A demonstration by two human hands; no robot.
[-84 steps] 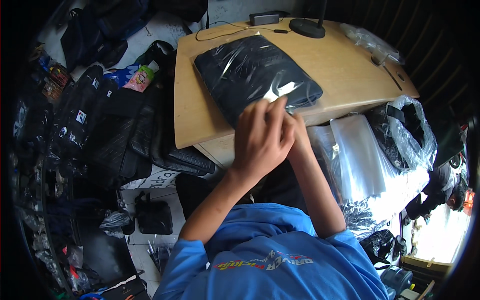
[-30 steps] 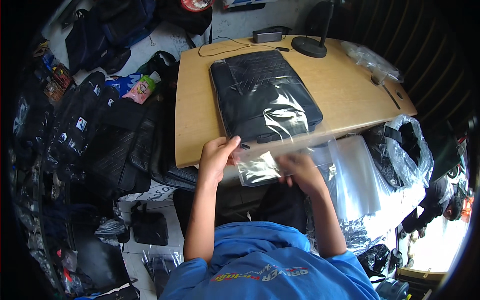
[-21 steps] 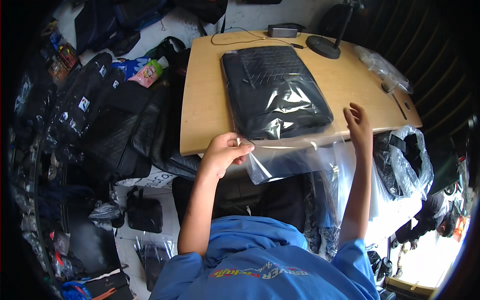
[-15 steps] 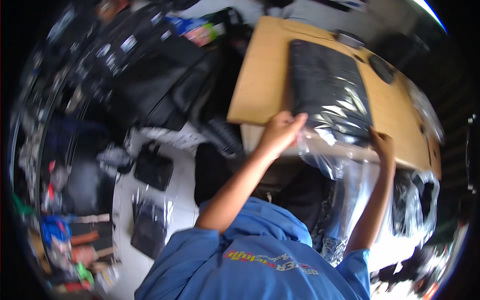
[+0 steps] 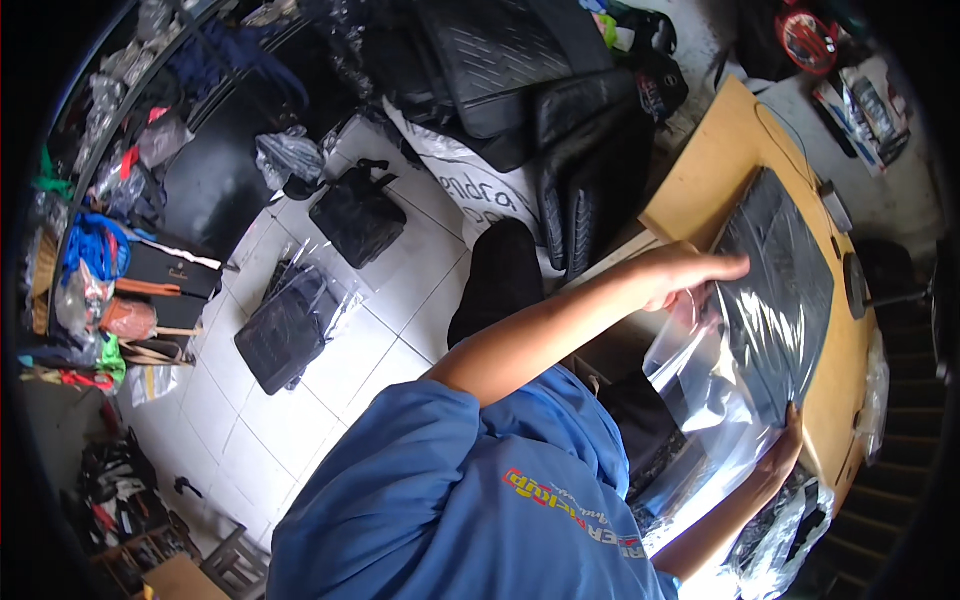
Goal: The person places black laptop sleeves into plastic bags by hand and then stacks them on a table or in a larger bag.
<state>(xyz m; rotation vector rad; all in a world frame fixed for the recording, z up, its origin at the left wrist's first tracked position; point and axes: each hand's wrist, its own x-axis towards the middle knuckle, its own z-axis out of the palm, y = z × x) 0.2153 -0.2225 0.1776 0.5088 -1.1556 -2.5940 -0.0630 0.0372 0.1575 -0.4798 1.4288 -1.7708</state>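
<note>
A flat, dark rectangular item lies inside a clear plastic bag on a wooden table. The bag's loose, glossy end hangs over the near table edge toward me. My left hand is closed on the bag's left side, thumb stretched across the dark item's near corner. At the near right corner, my right hand also grips the plastic, its fingertips partly hidden under the bag. What kind of item is inside cannot be made out.
The wooden table holds a cable and a round dark object. Black bags are piled left of it. On the tiled floor lie a plastic-wrapped black bag and another black bag. Crumpled plastic hangs at lower right.
My view has turned leftward, so the table and wrapped item now appear further right and tilted. Both hands keep hold of the plastic bag.
</note>
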